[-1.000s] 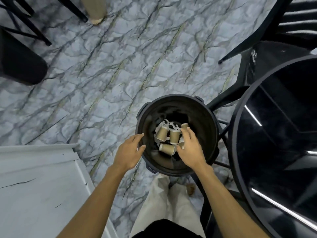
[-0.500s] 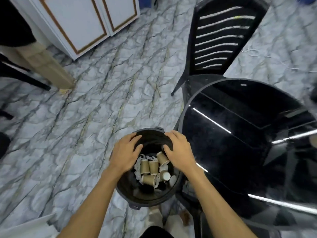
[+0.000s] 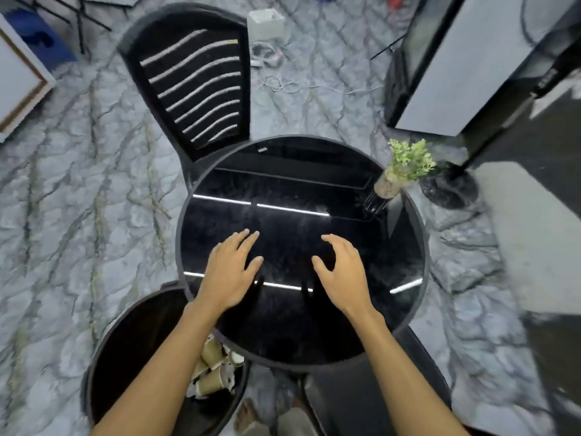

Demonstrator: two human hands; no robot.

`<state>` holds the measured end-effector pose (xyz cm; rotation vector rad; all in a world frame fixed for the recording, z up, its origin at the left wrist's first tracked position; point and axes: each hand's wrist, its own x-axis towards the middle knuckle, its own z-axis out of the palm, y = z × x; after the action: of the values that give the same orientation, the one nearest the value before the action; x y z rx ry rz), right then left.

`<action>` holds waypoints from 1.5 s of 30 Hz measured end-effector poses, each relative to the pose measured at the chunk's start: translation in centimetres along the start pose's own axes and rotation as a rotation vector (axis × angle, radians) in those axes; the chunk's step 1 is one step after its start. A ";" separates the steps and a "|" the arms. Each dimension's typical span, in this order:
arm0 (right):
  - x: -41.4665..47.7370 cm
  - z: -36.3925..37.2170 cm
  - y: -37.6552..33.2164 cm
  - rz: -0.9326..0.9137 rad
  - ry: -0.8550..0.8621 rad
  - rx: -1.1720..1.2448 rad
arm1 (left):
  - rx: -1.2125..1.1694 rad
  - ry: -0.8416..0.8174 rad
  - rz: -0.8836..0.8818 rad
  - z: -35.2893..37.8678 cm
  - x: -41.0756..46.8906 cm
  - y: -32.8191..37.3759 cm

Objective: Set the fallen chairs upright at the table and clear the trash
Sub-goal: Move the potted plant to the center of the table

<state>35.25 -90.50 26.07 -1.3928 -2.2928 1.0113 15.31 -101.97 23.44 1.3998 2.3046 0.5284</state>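
Fingers [image 3: 246,236] of the left hand [image 3: 229,275] are spread and relaxed, holding nothing, and the right hand [image 3: 342,272] is loosely bent and just as empty. Both hover over the near half of the round black glass counter [image 3: 283,180]; whether they touch it I cannot tell. A slatted black chair [image 3: 195,89] stands upright at the far-left side, its seat tucked under the rim. The trash, a heap of paper cups [image 3: 212,366] and scraps, lies inside the dark bin [image 3: 103,341] on the floor at the near left, partly under the counter's edge and close to the person's foot [image 3: 248,413]. A dark shape under the near-right edge may be another chair, but too little shows to say. The job looks close to done, so the dangers are careless ones. A small potted plant [image 3: 405,165] stands right at the far-right rim, and a wide sweep of the right hand could tip it onto the marble floor [image 3: 78,215]. A step back could catch the bin and spill the cups. Weight leaned near the glass edge might rock the counter.
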 end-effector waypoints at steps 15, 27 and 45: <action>11.1 -5.6 7.9 0.209 0.398 0.265 | -0.001 0.048 0.110 6.2 13.8 5.6; 17.7 -3.8 10.6 0.217 0.682 0.468 | 0.105 0.124 0.087 9.3 15.9 4.4; 22.4 -3.2 11.1 0.246 0.925 0.695 | 0.093 0.134 0.065 9.2 16.1 4.7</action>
<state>33.20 -66.69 18.12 -1.4022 -1.0014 0.8325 16.69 -84.52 15.85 1.5298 2.4234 0.5568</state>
